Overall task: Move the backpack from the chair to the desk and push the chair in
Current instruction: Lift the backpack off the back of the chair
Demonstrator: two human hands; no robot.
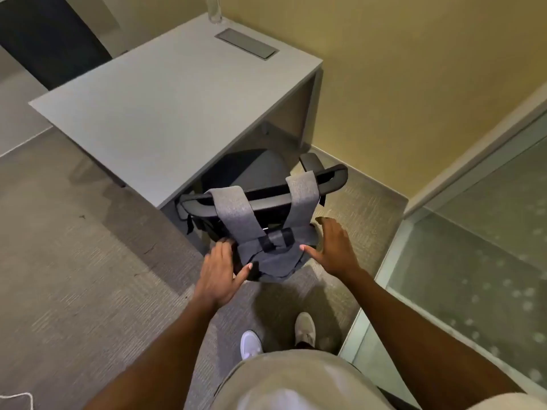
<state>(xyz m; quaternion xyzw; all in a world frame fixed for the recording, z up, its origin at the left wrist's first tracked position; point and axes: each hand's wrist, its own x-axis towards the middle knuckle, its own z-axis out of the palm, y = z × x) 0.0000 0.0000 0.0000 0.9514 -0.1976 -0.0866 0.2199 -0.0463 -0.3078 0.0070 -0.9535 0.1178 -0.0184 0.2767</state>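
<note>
Both bare hands reach mid-frame, fingers spread, gripping nothing: left hand (217, 272) touching the grey backpack (268, 250), right hand (333, 247) just beside it, evidently bracketing it for lifting. Its straps hang over the office chair's backrest (331, 179); desk (165, 102) above.

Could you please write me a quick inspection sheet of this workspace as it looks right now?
Surface: grey desk, top bare apart from a closed cable hatch and a clear vessel at the far edge.
Job's things: backpack hangs by its straps over the back of the chair; chair seat partly under the desk.
Clutter: nothing seen.
Grippers: left hand open, touching the backpack's side; right hand open beside it.
Cables: white cord on the carpet, lower left.
Surroundings: yellow wall, frosted glass partition on the right.
</note>
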